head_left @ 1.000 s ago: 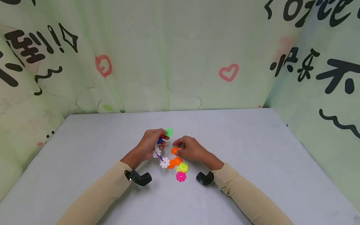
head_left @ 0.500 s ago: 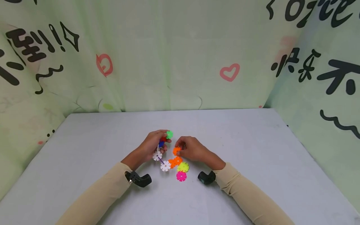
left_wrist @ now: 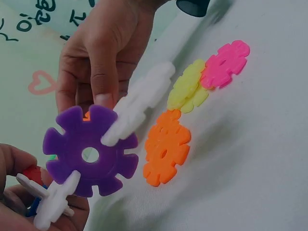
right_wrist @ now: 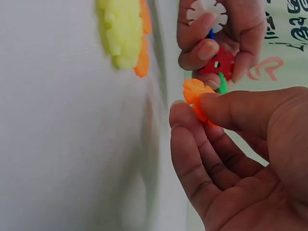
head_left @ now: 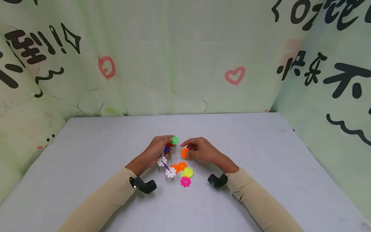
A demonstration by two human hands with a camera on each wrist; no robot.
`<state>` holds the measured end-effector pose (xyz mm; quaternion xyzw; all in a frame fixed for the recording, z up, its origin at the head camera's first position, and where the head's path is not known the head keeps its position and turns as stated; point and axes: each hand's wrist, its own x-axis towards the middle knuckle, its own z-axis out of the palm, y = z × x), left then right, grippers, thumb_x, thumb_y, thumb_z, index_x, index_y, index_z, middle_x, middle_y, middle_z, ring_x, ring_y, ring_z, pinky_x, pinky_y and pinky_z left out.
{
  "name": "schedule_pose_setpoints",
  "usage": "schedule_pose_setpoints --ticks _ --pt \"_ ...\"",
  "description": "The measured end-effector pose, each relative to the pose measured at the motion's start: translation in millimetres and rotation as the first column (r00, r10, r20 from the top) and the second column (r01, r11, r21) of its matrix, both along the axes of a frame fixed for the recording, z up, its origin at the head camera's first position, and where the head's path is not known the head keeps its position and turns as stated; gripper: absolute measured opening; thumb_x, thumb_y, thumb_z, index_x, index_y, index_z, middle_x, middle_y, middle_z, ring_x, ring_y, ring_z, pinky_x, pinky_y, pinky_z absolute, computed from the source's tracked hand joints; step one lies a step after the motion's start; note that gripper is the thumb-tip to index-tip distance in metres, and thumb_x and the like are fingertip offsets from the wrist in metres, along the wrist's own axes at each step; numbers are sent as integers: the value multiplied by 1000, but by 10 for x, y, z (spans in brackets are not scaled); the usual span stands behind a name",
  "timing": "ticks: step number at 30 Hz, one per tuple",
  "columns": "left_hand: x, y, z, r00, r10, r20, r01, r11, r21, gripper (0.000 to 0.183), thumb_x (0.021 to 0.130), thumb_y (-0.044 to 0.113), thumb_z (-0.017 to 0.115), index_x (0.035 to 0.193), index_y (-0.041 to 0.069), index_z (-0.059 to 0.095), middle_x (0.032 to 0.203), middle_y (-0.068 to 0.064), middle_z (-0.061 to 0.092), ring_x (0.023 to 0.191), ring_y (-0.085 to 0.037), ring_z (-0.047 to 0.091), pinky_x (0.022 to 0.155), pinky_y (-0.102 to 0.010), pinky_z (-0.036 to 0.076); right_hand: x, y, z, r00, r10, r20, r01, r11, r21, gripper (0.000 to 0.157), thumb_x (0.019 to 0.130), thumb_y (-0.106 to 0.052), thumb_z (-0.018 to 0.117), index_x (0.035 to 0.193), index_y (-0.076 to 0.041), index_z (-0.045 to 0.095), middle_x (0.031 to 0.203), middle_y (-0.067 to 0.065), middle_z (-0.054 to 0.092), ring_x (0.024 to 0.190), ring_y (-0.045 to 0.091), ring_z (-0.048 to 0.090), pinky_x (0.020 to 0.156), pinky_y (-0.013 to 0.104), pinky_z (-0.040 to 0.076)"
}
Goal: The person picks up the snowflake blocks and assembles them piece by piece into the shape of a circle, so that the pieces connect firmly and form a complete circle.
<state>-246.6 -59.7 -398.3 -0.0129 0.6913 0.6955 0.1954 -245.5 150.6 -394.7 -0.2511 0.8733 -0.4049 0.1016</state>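
Note:
My left hand (head_left: 157, 147) grips one end of a linked chain of notched plastic discs. Its fingers are around a red disc (right_wrist: 219, 62) and a blue disc (head_left: 166, 149), with a green disc (head_left: 175, 140) sticking out beyond the fingertips. Below the hand hang a white disc (head_left: 162, 161), a purple disc (left_wrist: 62, 144) and a second white disc (head_left: 170, 172), joined edge to edge. An orange disc (right_wrist: 196, 94) is pinched between thumb and fingers of my right hand (head_left: 204, 150), a short gap away from the green one.
On the white table (head_left: 249, 141), near the chain, lie orange discs (left_wrist: 166, 147), yellow discs (head_left: 187, 172) and a pink disc (head_left: 185, 181). Printed fabric walls (head_left: 179, 58) stand behind the table and at both sides. A black camera is strapped to each wrist.
My right hand, with the orange disc, has shifted slightly right and up, away from the loose discs. The left hand and its chain have dropped slightly and stay nearly in place.

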Motion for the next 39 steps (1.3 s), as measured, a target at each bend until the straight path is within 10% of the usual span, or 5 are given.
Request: schedule_pose_setpoints --ticks 39 --pt "64 23 -37 995 -98 4 98 995 -5 37 103 18 43 137 7 53 101 -14 61 59 -15 45 50 -19 39 -30 -17 39 978 -209 11 207 957 -206 8 87 -2 71 93 -1 67 87 5 70 79 18 69 74 31 55"
